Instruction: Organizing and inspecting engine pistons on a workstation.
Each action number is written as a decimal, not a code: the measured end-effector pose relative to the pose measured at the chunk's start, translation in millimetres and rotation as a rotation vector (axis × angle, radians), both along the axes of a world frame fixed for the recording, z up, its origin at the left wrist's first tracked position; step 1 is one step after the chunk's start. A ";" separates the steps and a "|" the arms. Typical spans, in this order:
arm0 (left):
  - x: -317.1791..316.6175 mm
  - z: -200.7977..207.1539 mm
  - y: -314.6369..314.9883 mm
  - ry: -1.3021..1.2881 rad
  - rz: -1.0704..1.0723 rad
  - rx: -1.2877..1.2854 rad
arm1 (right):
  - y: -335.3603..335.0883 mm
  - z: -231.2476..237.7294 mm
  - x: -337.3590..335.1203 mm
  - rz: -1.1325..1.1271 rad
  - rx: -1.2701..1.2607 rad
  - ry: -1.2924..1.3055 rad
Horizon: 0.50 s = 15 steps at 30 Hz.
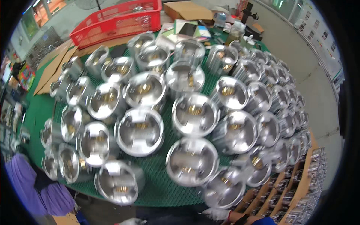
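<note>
The right hand (217, 214), in a white glove, lies at the lower edge between five and six o'clock, just beyond the surface (157, 183) of green mesh; how far its fingers are spread, and whether they have hold of anything, I cannot tell. The left hand (133, 221), also white-gloved, is cut off near seven o'clock, its grip unreadable too.

At four o'clock, a brown cardboard-divided box (308, 165) has rows of shiny metal parts in its compartments. A draped purple cloth (37, 187) is at eight.

The silver, cup-shaped metal pistons (191, 161) stand on the surface, mostly hollow side up, with brass-coloured fittings inside. Setting them out looks well advanced: they spread loosely from seven to eleven o'clock and crowd tightly from one to four. Which have been worked on, and how many remain, does not show.

Farther off, loose white papers (165, 39) lie at twelve, and a red plastic crate (120, 22) sits at eleven, its contents mostly hidden.
</note>
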<state>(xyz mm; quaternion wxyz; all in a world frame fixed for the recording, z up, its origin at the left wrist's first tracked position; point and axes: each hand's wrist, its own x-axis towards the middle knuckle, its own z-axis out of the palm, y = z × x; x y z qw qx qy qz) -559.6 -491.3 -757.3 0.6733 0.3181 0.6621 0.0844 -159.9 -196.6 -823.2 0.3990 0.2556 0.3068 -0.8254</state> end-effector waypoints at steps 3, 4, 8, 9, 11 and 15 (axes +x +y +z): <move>42.4 27.6 -45.6 0.041 0.073 -0.091 | 15.4 38.2 -43.2 0.305 0.433 0.162; 38.5 59.4 -26.3 0.072 0.161 -0.110 | 9.4 79.0 -60.1 0.370 0.504 0.059; 51.2 109.2 -59.6 0.488 0.201 0.350 | -9.1 123.1 -51.5 0.491 0.974 0.275; 45.0 128.7 -56.8 0.517 0.327 0.375 | -5.9 116.6 -46.6 0.456 1.143 0.506; 41.6 163.4 -58.6 0.631 0.528 0.541 | -14.0 131.5 -44.7 0.270 1.300 0.569; 19.4 189.5 -45.1 0.940 0.621 0.968 | -31.8 209.7 -82.5 -0.220 1.087 0.338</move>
